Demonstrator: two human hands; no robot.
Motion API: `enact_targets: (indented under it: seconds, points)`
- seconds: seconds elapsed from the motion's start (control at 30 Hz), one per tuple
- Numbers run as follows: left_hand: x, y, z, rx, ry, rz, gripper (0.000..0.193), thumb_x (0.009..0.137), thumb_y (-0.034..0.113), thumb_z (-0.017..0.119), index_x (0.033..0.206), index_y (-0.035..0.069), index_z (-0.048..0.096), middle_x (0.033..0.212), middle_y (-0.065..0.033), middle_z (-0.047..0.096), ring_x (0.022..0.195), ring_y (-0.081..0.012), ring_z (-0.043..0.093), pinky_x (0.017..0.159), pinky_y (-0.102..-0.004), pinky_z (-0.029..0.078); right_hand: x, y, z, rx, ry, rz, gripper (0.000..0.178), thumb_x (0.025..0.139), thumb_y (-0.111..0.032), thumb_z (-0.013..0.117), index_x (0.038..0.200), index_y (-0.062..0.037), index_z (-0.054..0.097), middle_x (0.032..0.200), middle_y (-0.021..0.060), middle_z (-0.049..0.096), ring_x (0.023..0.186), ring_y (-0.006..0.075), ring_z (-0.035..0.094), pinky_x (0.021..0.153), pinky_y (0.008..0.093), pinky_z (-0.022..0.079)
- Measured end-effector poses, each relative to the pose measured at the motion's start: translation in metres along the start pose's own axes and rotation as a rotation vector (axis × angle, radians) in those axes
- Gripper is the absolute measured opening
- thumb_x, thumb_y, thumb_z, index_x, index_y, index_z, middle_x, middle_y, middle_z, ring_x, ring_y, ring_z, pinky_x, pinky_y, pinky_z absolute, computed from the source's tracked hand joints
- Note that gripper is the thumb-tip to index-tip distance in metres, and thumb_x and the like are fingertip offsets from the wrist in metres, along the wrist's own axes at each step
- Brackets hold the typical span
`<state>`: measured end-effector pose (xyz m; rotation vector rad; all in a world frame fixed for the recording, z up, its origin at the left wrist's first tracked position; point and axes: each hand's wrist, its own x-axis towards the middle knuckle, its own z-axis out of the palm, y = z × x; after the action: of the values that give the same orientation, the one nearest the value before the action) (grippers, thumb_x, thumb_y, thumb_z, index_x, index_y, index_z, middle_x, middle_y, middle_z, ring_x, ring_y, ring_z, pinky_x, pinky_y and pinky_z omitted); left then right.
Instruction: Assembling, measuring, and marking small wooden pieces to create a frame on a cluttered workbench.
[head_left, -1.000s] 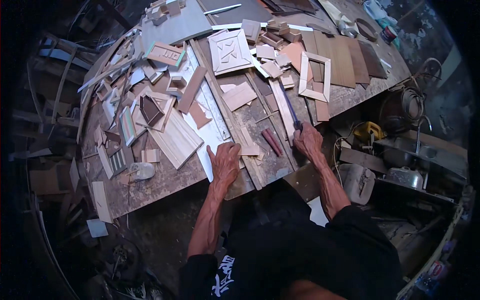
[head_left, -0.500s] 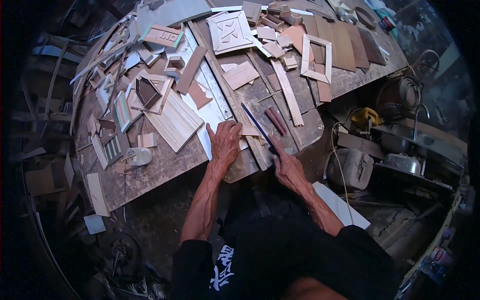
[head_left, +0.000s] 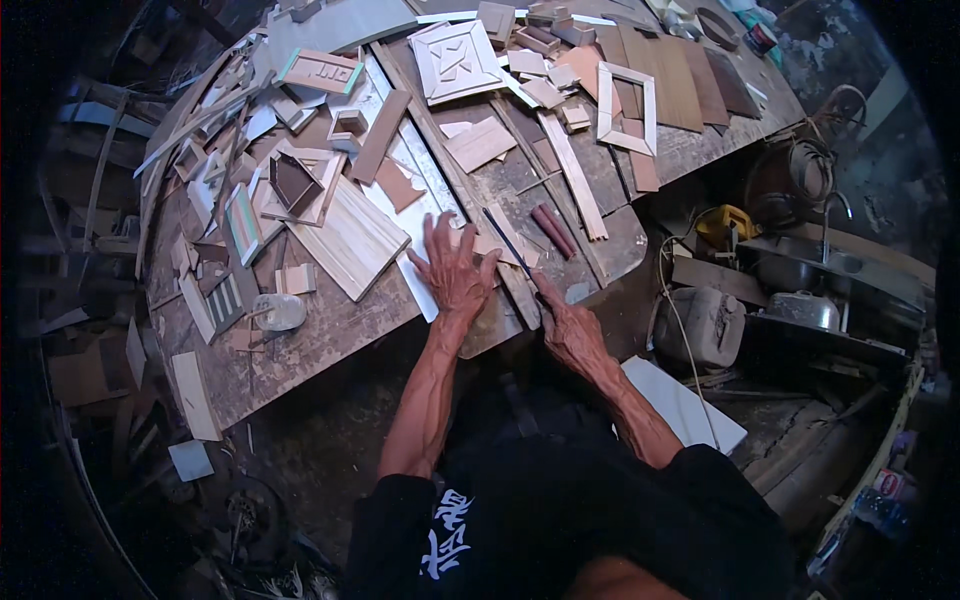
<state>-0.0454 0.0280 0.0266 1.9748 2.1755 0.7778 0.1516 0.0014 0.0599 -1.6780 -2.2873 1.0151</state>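
My left hand [head_left: 457, 275] lies with fingers spread near the table's front edge. Its thumb rests at the end of a small pale wood piece [head_left: 487, 244]. In my right hand [head_left: 575, 335] is a long, thin, dark tool [head_left: 508, 237], shaped like a slim file or saw blade. The index finger stretches along it, and the tool's tip points away to the upper left. It crosses over the wood piece and a long wooden batten [head_left: 432, 158]. Its handle is hidden in my fist.
Wooden offcuts, frames and panels [head_left: 350, 243] crowd the worktable [head_left: 325, 345]. Two dark red sticks [head_left: 553, 230] lie right of the tool. A plastic tub [head_left: 280, 311] stands at left. Beyond the right edge are a grey jerrycan [head_left: 703, 325] and a metal sink [head_left: 865, 280].
My left hand has shifted right and spread its fingers over the wood piece. My right hand has drawn slightly back, toward me, with the dark tool.
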Motion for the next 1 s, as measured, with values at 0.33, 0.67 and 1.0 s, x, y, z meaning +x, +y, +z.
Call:
enact_targets:
  seconds: [0.33, 0.67, 1.0]
  points:
    - [0.0, 0.021, 0.022, -0.897, 0.141, -0.888, 0.098, 0.067, 0.009, 0.079, 0.135, -0.003, 0.008, 0.097, -0.0193, 0.057, 0.089, -0.0252, 0.058, 0.077, -0.0378, 0.046, -0.002, 0.0, 0.003, 0.021, 0.015, 0.016, 0.066, 0.084, -0.012, 0.047, 0.144, -0.0274, 0.026, 0.062, 0.0279, 0.056, 0.058, 0.0444, 0.057, 0.058, 0.0537, 0.045]
    - [0.01, 0.007, 0.021, -1.14, -0.09, -0.929, 0.021, 0.079, 0.009, 0.07, 0.093, -0.003, 0.061, 0.074, -0.006, 0.064, 0.054, -0.0102, 0.056, 0.045, -0.0225, 0.042, 0.0, -0.004, 0.002, -0.022, -0.036, 0.027, 0.067, 0.085, -0.013, 0.047, 0.146, -0.0284, 0.022, 0.063, 0.0251, 0.059, 0.058, 0.0442, 0.058, 0.057, 0.0549, 0.043]
    - [0.007, 0.01, 0.021, -1.112, -0.04, -0.85, 0.017, 0.079, 0.009, 0.07, 0.085, -0.006, 0.063, 0.072, -0.0069, 0.064, 0.054, -0.0113, 0.057, 0.05, -0.0234, 0.046, -0.008, -0.013, -0.006, 0.049, -0.012, 0.042, 0.063, 0.087, -0.013, 0.048, 0.144, -0.028, 0.025, 0.064, 0.0271, 0.056, 0.059, 0.0439, 0.057, 0.058, 0.0525, 0.044]
